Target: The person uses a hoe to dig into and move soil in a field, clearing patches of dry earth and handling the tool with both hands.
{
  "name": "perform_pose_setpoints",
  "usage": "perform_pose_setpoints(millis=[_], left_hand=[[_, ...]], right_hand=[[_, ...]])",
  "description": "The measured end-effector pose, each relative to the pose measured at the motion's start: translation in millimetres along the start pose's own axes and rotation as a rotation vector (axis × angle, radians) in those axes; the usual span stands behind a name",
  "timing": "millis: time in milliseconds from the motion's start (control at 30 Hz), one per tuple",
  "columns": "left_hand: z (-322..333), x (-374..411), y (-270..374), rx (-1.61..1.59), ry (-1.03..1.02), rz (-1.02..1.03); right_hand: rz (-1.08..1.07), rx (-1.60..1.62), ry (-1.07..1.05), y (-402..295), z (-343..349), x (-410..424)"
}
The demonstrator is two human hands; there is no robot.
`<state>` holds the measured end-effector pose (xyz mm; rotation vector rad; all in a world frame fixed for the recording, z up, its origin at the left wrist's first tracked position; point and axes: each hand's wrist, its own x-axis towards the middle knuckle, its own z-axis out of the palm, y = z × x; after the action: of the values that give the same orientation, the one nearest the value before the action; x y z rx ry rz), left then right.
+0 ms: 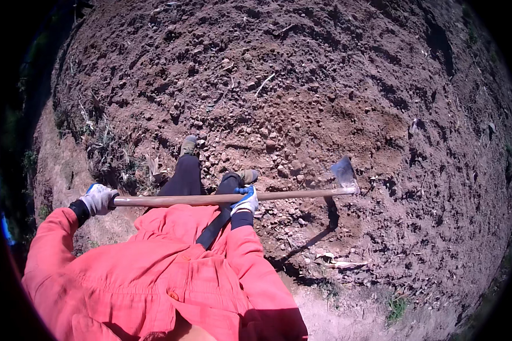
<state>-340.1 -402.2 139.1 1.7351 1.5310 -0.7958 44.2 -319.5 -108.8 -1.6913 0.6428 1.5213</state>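
A hoe with a long wooden handle (187, 199) lies level across the front of my body. My left hand (98, 199), in a white and blue work glove, is closed round the handle's butt end at the left. Farther along, my right hand (246, 200), gloved alike, grips the handle near its middle. The hoe's metal blade (344, 171) is at the right end, above the reddish soil; whether it touches the ground I cannot tell. A shadow of the tool falls on the soil below the blade.
Loose, cloddy soil (315, 115) with small stones spreads ahead and to the right. My boots (188, 145) stand at its near side. Dry stalks and leaves (153, 167) lie by my left leg, dry husks (345, 264) at the lower right, near a green tuft (396, 307).
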Motion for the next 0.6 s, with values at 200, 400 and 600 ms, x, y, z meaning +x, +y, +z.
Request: perform_pose_setpoints(millis=[200, 400, 600], left_hand=[[-38, 109, 76, -0.071, 0.033, 0.257], [-75, 114, 49, -0.125, -0.073, 0.408], [-71, 65, -239, 0.04, -0.187, 0.18]], right_hand=[[-0.436, -0.028, 0.221, -117, -25, -5], [-0.491, 0.223, 0.048, -70, 1, 27], [-0.088, 0.375, 0.104, 234, 177, 2]])
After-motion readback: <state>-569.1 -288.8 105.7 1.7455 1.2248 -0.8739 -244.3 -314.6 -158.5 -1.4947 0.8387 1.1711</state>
